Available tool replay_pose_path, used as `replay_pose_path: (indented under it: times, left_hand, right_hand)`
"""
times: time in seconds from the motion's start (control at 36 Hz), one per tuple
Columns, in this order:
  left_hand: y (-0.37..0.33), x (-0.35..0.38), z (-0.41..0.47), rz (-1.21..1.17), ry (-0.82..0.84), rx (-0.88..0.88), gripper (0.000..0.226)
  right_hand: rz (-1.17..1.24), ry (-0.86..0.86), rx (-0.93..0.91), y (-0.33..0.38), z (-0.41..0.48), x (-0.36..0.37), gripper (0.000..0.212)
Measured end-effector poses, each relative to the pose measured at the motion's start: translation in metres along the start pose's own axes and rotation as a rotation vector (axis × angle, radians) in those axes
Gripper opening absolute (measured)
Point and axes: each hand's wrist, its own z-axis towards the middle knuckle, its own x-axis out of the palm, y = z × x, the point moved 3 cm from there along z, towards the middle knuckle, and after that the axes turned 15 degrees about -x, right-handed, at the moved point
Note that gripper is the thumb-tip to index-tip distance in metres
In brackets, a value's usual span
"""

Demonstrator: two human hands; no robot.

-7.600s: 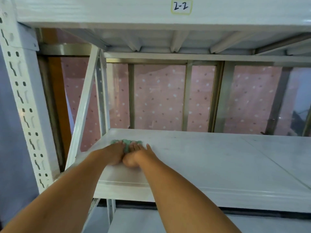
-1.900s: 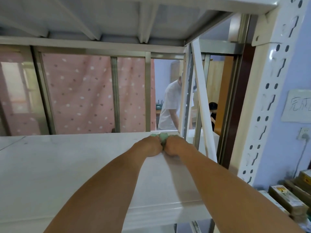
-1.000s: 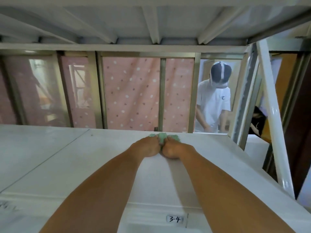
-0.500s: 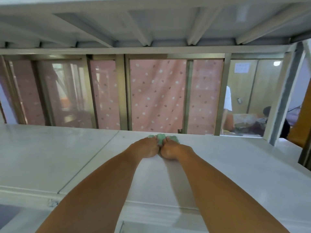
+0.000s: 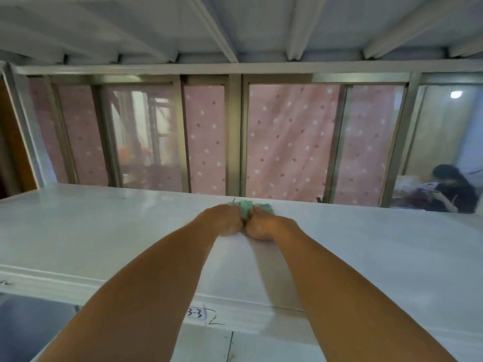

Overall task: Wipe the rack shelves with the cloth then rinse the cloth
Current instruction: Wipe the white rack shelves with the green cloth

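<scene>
Left hand (image 5: pixel 222 221) and right hand (image 5: pixel 264 226) touching, fingers curled onto the bunched cloth (image 5: pixel 245 206), likely doubling pressure at the shelf's (image 5: pixel 104 231) far edge.

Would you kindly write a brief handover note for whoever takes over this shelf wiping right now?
Left hand: pressed on the green cloth; finger curl hidden.
Right hand: beside the left, on the same cloth; finger curl hidden too.
Cloth: bunched under and between both hands, near the back edge of the white shelf, whose front lip bears the label 3-3.
Done: wiping of this shelf is under way; how much is covered cannot be told.
Left: finish this shelf and the other rack shelves, then rinse the cloth.
</scene>
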Motion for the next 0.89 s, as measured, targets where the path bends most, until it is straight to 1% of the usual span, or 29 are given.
replay_pose_path:
  times: [0.14,0.28,0.47,0.58,0.72,0.89]
  left_hand:
    - [0.034,-0.001,0.007,0.003,-0.002,0.001,0.051]
    - [0.065,0.000,0.019,-0.052,0.010,0.024,0.051]
    - [0.110,-0.002,0.032,-0.088,0.027,-0.007,0.055]
    - [0.138,-0.007,0.039,-0.101,0.032,-0.006,0.053]
    - [0.171,-0.018,0.047,-0.124,0.014,0.039,0.047]
    - [0.210,-0.020,0.067,-0.172,0.017,0.027,0.044]
  right_hand:
    - [0.043,-0.030,0.038,0.020,0.029,0.008,0.064]
    - [0.087,-0.051,0.041,0.035,0.053,0.016,0.059]
    - [0.033,0.015,0.056,0.067,0.096,0.023,0.064]
    - [0.066,0.035,0.050,0.087,0.118,0.024,0.065]
    - [0.109,0.010,0.063,0.112,0.147,0.025,0.066]
    - [0.063,-0.001,0.040,0.146,0.171,0.022,0.060]
